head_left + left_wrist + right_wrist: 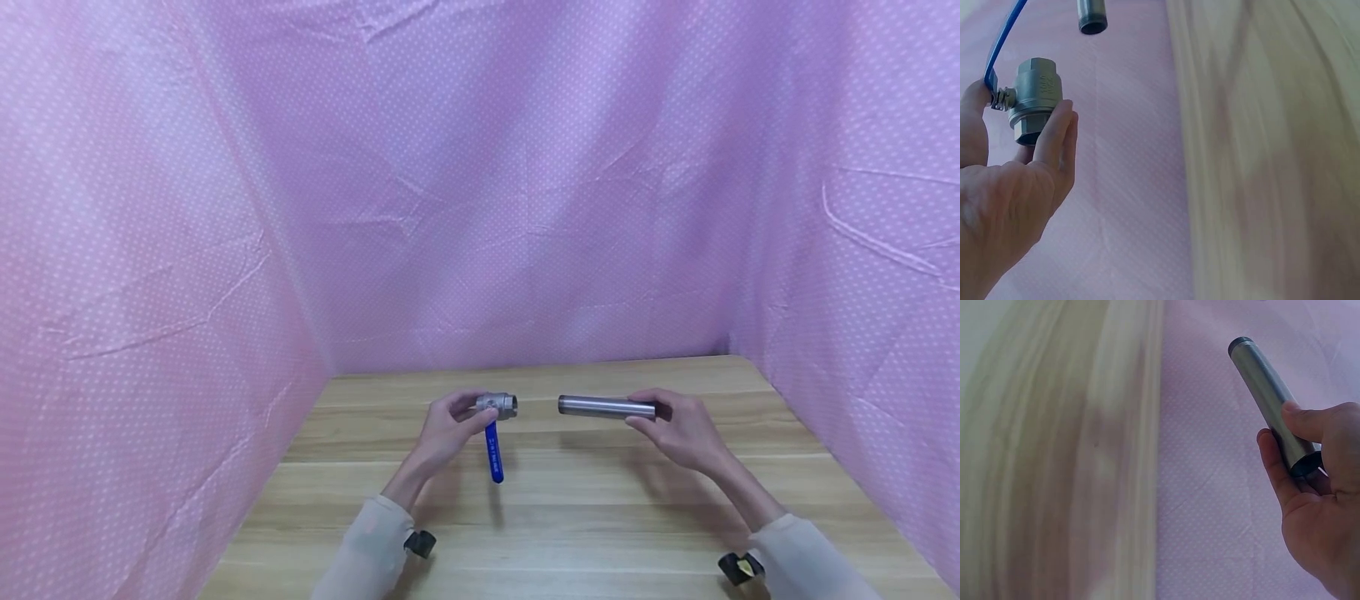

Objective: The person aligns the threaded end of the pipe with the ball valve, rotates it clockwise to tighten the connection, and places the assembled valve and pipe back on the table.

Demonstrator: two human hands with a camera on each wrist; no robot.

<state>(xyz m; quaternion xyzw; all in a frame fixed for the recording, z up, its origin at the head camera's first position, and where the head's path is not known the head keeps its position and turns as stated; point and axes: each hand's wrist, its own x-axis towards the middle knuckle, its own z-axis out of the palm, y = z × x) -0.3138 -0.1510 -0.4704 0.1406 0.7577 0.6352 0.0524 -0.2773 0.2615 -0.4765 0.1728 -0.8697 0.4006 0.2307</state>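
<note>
The left hand (444, 433) grips the valve (495, 406) by its body, between thumb and fingers, with the blue lever (493, 454) pointing back toward the person. The right hand (684, 435) pinches the pipe (603, 407) near its outer end. Both things are held above the bench (600, 525), apart, with the pipe's dark end (1240, 345) facing the valve. Good work here probably means keeping both on one line and the valve firm. A grip nearer the pipe's middle might steer its tip better; the lever likely needs clear room.
</note>
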